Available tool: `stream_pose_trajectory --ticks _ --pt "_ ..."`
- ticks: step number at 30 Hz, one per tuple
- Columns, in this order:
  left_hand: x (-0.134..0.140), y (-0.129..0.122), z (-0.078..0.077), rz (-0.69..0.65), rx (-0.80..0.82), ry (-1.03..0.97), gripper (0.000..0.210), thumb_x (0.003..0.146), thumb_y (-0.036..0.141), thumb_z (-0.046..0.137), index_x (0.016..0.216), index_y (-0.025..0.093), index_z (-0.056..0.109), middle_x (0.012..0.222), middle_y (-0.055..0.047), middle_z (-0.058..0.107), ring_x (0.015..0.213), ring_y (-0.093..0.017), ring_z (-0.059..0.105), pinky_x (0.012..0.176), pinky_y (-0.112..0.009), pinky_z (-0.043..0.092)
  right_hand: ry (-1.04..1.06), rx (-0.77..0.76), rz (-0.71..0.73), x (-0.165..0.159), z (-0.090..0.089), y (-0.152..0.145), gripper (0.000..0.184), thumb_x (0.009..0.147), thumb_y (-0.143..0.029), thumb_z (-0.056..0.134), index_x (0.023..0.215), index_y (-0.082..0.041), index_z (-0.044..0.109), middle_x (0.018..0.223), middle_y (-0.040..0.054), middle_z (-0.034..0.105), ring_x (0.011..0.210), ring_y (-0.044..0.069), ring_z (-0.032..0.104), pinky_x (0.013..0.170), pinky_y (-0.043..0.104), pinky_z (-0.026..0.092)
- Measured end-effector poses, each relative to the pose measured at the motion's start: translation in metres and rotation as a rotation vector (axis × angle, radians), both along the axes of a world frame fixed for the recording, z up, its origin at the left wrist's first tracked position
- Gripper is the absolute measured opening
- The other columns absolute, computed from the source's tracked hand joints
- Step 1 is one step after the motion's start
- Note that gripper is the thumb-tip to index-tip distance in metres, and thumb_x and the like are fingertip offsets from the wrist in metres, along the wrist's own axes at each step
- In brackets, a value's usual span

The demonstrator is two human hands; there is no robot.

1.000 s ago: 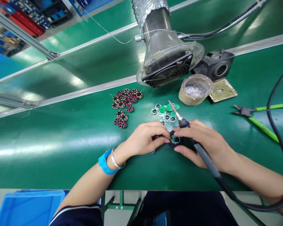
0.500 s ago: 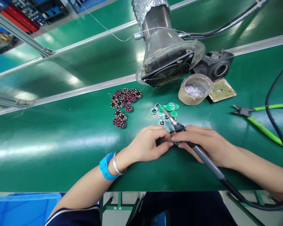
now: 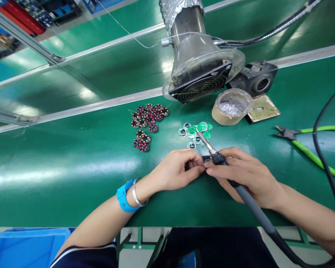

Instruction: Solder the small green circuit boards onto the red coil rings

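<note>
My left hand (image 3: 178, 169) is closed in a pinch on a small round part (image 3: 206, 158) with a dark rim and a bit of green. Fingers cover most of that part. In my right hand (image 3: 248, 175) lies a soldering iron (image 3: 249, 203), its tip pointing up and left, above the small round circuit boards (image 3: 202, 127). My right fingertips also come up against the part at the left fingertips. Left of the boards sit several small wound coils (image 3: 142, 123), red and copper-coloured.
A fume extractor hood (image 3: 203, 74) hangs over the back of the green table (image 3: 58, 190). Behind the boards stand a round tub (image 3: 226, 117) of solder bits, a sponge tray (image 3: 265, 108) and a black iron stand (image 3: 258, 80). Green-handled cutters (image 3: 289, 133) lie right; the iron's cable loops nearby.
My right hand has turned and shifted slightly down and right with the soldering iron. More of the dark-rimmed part shows between the hands. My left hand has hardly moved.
</note>
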State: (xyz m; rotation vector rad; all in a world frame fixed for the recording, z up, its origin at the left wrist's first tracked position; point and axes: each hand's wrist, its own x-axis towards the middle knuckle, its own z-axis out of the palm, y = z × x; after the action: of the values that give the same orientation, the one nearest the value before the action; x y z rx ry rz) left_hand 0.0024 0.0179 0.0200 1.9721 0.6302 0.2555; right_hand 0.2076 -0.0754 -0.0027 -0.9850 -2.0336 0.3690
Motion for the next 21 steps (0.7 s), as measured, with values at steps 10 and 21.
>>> stream_pose_trajectory --ticks 10,21 --pt "-0.002 -0.001 0.002 -0.04 0.121 0.073 0.004 0.085 0.015 0.058 0.082 0.015 0.061 0.076 0.002 0.061 0.067 -0.008 0.053 0.063 -0.02 0.042 0.03 -0.028 -0.044 0.002 0.003 -0.008 0.035 0.086 -0.004 0.055 0.118 -0.018 0.059 0.102 0.0067 0.072 0.092 0.018 0.066 0.088 0.041 0.056" --pt "-0.001 -0.003 0.005 0.01 0.129 0.135 0.003 0.082 0.014 0.06 0.081 0.017 0.062 0.074 0.003 0.063 0.064 -0.008 0.055 0.061 -0.019 0.041 0.093 -0.013 -0.263 -0.003 0.025 -0.016 0.049 0.083 -0.001 0.059 0.127 -0.021 0.058 0.081 0.0012 0.063 0.072 0.014 0.059 0.067 0.033 0.052"
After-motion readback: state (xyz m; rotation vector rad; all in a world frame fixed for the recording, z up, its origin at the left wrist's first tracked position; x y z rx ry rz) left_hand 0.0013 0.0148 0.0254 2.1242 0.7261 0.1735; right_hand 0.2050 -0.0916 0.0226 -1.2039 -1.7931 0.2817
